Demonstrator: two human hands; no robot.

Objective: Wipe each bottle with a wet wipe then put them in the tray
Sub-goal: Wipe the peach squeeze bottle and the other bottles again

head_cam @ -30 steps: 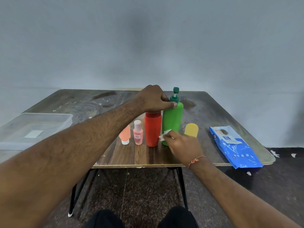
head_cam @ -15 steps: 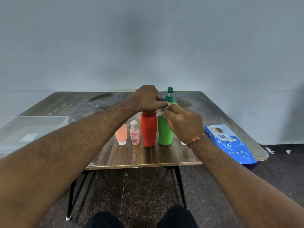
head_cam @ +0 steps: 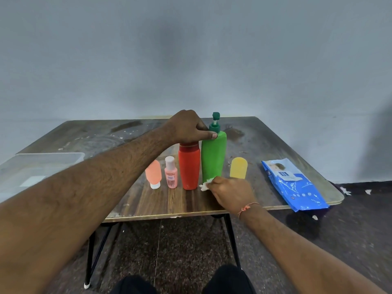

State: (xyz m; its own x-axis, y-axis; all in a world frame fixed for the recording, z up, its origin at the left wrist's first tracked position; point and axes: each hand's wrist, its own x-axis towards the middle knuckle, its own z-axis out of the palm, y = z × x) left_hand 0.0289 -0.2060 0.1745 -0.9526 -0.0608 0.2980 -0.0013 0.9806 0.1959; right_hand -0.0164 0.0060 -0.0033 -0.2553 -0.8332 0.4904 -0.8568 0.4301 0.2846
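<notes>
A tall green plastic pump bottle stands upright on the worn wooden bench, in the middle of a row of bottles. The left hand holds it at the shoulder, the grip clamped round the dark green pump collar with the thumb lying across the top of the body. The right hand is low at the bottle's base, its grip pinched on a small crumpled white wet wipe that touches the bottle's foot.

Just left of the green bottle stands a red cylindrical bottle, its cap hidden under the left hand. Further left are a small pink bottle with a pale cap and a peach squeeze tube standing on its white cap. A yellow rounded bottle stands to the right, partly behind the right hand.

A clear plastic tray sits at the bench's left edge, well apart from the bottles. A blue pack of wet wipes lies at the right edge, overhanging the front
</notes>
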